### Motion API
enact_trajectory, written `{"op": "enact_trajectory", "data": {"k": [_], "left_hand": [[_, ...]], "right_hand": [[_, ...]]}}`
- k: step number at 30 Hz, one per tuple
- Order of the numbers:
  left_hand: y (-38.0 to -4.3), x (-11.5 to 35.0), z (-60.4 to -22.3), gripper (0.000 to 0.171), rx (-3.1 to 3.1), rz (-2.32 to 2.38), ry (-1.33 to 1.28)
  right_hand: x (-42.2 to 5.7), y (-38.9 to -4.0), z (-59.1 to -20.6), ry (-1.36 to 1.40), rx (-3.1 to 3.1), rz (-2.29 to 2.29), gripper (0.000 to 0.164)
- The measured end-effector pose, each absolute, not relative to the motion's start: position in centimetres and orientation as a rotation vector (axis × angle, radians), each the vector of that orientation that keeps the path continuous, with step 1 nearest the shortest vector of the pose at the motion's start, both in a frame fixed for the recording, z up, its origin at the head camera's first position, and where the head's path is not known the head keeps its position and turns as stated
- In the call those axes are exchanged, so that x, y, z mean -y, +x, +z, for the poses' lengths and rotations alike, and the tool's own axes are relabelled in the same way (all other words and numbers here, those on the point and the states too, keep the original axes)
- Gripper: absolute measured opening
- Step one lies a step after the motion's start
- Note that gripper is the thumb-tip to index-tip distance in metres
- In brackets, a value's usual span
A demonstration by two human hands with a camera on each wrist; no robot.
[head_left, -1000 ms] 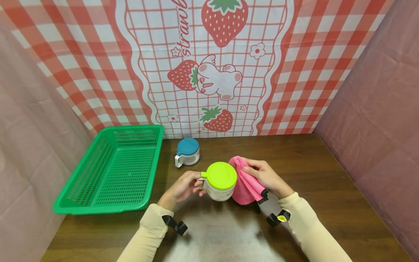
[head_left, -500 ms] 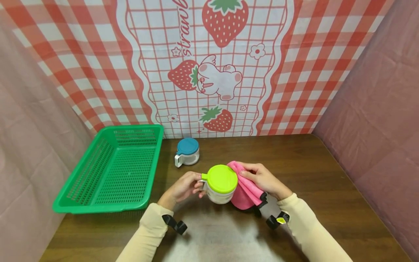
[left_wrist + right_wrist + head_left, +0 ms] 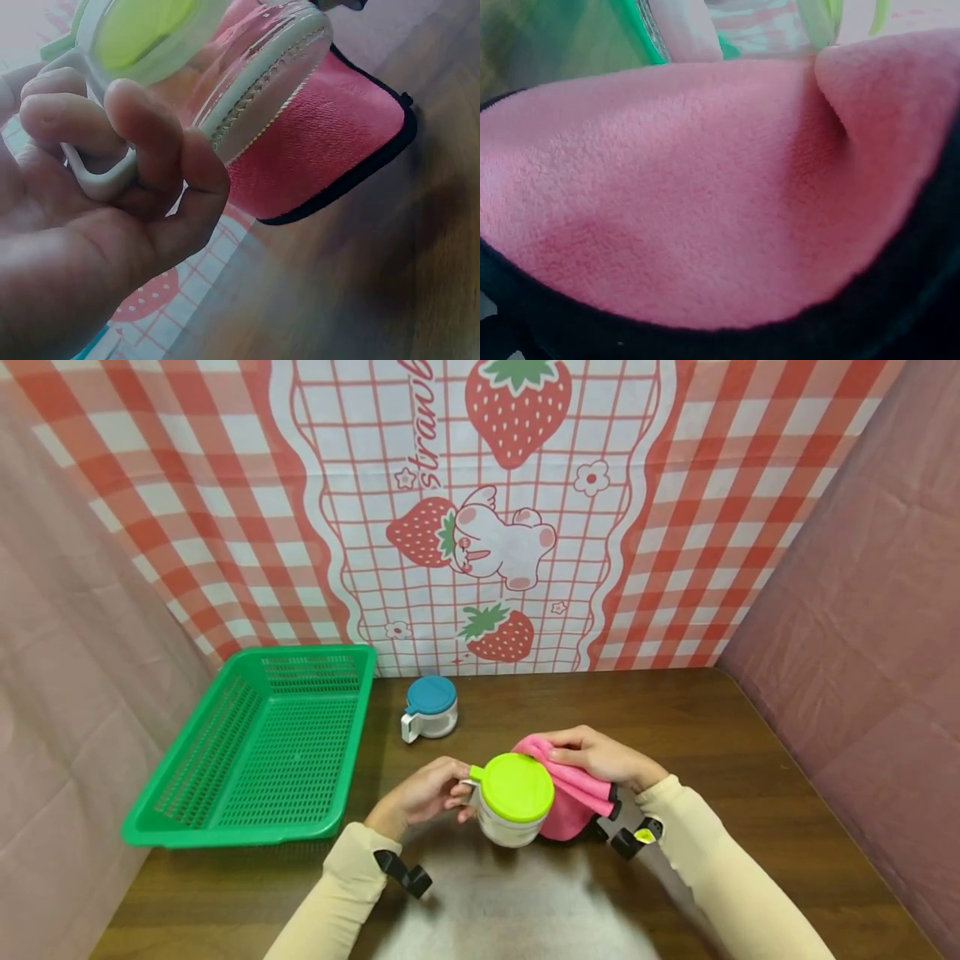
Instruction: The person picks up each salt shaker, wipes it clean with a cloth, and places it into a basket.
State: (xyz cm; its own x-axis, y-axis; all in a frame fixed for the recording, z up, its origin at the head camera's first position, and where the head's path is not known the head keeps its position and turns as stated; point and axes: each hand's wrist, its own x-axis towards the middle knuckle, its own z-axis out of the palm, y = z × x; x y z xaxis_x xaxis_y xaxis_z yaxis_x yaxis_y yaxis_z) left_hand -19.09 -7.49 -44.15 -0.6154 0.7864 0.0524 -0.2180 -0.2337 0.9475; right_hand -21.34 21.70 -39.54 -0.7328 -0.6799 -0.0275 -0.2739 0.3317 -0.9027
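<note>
My left hand [image 3: 431, 793] grips the white handle [image 3: 109, 180] of a clear jar with a lime-green lid [image 3: 517, 787]. The jar is held above the table, its lid facing up toward the head camera. On its right side, my right hand [image 3: 603, 756] pinches a folded pink cloth [image 3: 570, 810] with black edging, held against the jar. In the left wrist view the cloth [image 3: 322, 135] hangs behind the jar's clear base [image 3: 262, 82]. Cloth [image 3: 667, 195] fills most of the right wrist view and hides the right fingers there.
A second clear jar with a blue lid [image 3: 431, 695] and a white handle stands toward the back of the wooden table [image 3: 750, 827]. At the left lies a green perforated basket [image 3: 358, 727]. A strawberry-patterned curtain [image 3: 510, 552] hangs behind the table.
The lime-lidded jar has moved slightly toward the person and to the right, its lid tipping a little. The right hand has shifted the cloth along the jar's side. Both grips persist.
</note>
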Motion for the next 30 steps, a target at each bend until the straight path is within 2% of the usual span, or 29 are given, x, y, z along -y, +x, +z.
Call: {"op": "enact_trajectory", "data": {"k": [12, 30], "left_hand": [[-19.1, 7.1, -44.1, 0.031, -1.274, 1.878, 0.65], [-19.0, 6.5, -44.1, 0.033, -1.201, 1.822, 0.711]], "right_hand": [[-20.4, -22.9, -39.7, -0.951, -2.085, -1.299, 0.037], [-17.8, -24.0, -39.3, -1.127, -1.964, -1.124, 0.033]]}}
